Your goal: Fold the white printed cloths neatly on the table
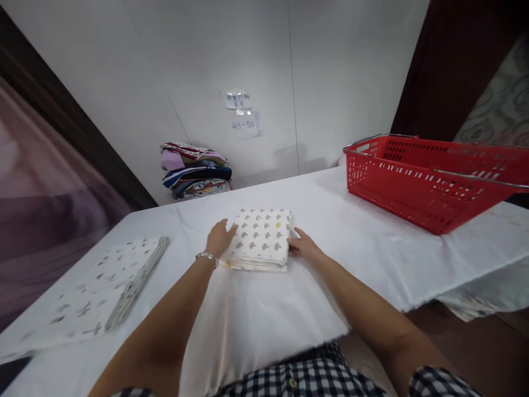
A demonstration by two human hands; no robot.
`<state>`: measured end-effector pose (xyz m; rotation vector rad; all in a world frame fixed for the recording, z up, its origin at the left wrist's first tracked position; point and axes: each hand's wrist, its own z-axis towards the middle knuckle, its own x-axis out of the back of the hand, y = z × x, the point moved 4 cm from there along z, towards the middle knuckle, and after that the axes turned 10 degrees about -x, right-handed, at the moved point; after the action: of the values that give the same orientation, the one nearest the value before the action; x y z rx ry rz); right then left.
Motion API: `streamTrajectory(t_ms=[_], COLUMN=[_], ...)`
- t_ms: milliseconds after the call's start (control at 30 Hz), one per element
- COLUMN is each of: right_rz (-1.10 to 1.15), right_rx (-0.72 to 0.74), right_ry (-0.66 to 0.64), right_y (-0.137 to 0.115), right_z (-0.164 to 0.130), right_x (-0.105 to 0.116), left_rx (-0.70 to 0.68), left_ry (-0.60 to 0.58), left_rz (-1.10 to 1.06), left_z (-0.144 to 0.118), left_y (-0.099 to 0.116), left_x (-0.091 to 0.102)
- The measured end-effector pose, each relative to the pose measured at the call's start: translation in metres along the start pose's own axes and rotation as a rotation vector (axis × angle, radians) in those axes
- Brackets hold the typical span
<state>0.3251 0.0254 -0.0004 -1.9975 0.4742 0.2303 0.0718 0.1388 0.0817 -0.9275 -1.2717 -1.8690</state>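
Head view takes in a pale wall [339, 66], running out of sight at the top. Against it stands a table [330, 209] covered in white, its near edge partly hidden by the person's arms. Over on the right, a red basket [413, 190] is cut off at the side. A printed sheet [103, 281] lies folded at the left, blurring towards its near corner. Behind the table sits a pile of clothes [198, 171], its bottom hidden by the tabletop. A folded cloth [262, 234] with mushroom prints rests mid-table, between the hands. The left hand [219, 238] is spread at its left edge, thumb apart from the fingers; the right hand [306, 245] touches the opposite edge, fingers parted, though I can't tell whether it pinches. On the wall, the upper note [238, 100] is hard to read; the lower note [246, 124] says 45-50.
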Motion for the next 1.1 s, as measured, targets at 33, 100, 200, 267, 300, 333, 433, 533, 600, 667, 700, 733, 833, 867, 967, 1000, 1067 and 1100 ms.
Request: streamTrajectory(t_ms=[33,100,200,267,300,333,433,533,600,667,700,733,833,867,967,1000,1067,1100], right_rz=[-0.004,-0.029,-0.065,-0.085,-0.100,-0.118,-0.175,-0.207,-0.233,-0.278,-0.305,-0.330,-0.367,-0.369,-0.362,-0.356,-0.343,-0.339], right_rx=[-0.005,-0.039,-0.077,-0.091,-0.099,-0.106,-0.116,-0.121,-0.141,-0.168,-0.175,-0.176,-0.154,-0.152,-0.158,-0.158,-0.154,-0.152], right_ry=[0.000,0.001,-0.008,-0.035,-0.055,-0.077,-0.145,-0.164,-0.182,-0.188,-0.177,-0.157,-0.099,-0.092,-0.101,-0.107,-0.115,-0.116], right_y=[0.003,0.007,0.010,0.011,0.011,0.011,0.011,0.011,0.012,0.014,0.016,0.017,0.019,0.020,0.022,0.023,0.023,0.024], right_z=[0.000,0.000,-0.003,-0.005,-0.007,-0.008,-0.013,-0.017,-0.018,-0.019,-0.018,-0.018,-0.014,-0.014,-0.012,-0.012,-0.012,-0.012], right_x=[0.001,0.003,0.003,0.002,0.001,0.000,-0.002,-0.003,-0.005,-0.008,-0.010,-0.011,-0.013,-0.014,-0.015,-0.015,-0.016,-0.016], left_rx=[-0.121,-0.369,-0.626,-0.704,-0.712,-0.708,-0.636,-0.439,-0.330,-0.338,-0.387,-0.450,-0.623,-0.662,-0.748,-0.774,-0.813,-0.824], left_ry=[0.007,-0.043,-0.180,-0.220,-0.220,-0.216,-0.224,-0.259,-0.268,-0.275,-0.276,-0.270,-0.190,-0.153,-0.057,-0.045,-0.050,-0.056], left_rz=[0.028,0.049,0.062,0.059,0.048,0.028,-0.085,-0.186,-0.208,-0.201,-0.189,-0.171,-0.072,-0.028,0.106,0.138,0.166,0.163], left_z=[-0.012,-0.043,-0.091,-0.110,-0.114,-0.115,-0.108,-0.098,-0.096,-0.099,-0.101,-0.103,-0.109,-0.111,-0.116,-0.119,-0.125,-0.128], left_y=[0.013,0.044,0.085,0.099,0.101,0.102,0.097,0.088,0.085,0.086,0.088,0.090,0.093,0.093,0.094,0.095,0.096,0.096], left_x=[-0.004,-0.016,-0.039,-0.049,-0.052,-0.054,-0.053,-0.047,-0.044,-0.044,-0.045,-0.046,-0.052,-0.053,-0.057,-0.058,-0.062,-0.063])
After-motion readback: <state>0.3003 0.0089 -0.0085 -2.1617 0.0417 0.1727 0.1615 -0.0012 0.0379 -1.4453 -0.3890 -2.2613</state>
